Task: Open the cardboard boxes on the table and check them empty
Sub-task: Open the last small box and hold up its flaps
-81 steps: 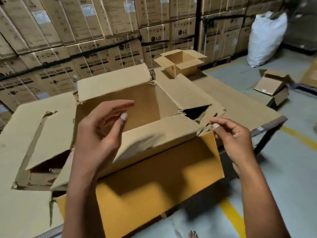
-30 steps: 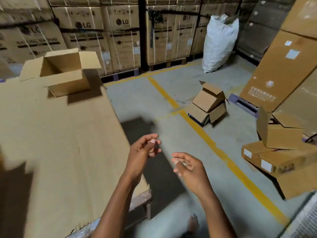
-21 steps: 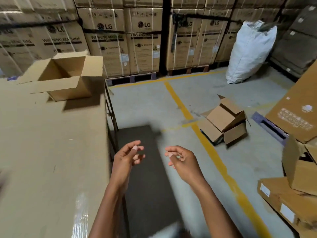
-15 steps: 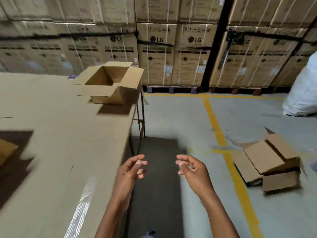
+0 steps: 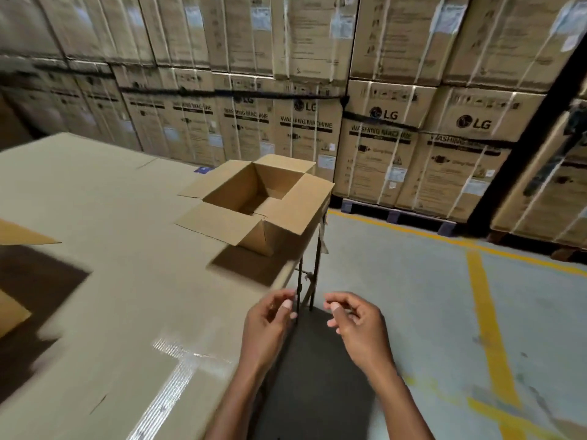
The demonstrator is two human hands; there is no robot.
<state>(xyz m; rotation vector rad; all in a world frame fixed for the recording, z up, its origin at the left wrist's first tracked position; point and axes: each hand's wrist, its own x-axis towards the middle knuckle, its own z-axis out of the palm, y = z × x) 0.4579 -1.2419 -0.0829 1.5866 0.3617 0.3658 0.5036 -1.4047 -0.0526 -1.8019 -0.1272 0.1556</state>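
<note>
A small cardboard box point(image 5: 263, 214) stands at the far right corner of the cardboard-covered table point(image 5: 111, 281), all its flaps folded out; the part of its inside that shows is bare. A flap of a larger box point(image 5: 22, 238) pokes in at the left edge. My left hand point(image 5: 268, 325) hovers over the table's right edge, fingers loosely curled, holding nothing. My right hand point(image 5: 357, 325) floats beside it over the floor, also loosely curled and holding nothing. Both hands are well short of the small box.
Stacked washing-machine cartons point(image 5: 365, 138) on pallets form a wall behind the table. Grey concrete floor point(image 5: 413, 296) with yellow lines point(image 5: 486, 312) lies to the right. A dark mat point(image 5: 317, 376) is under my hands. Clear tape point(image 5: 168, 398) runs across the table cover.
My view has swung left from the floor boxes back to the table, bringing the small open box closer. Both hands stayed empty and loosely curled in front of me.
</note>
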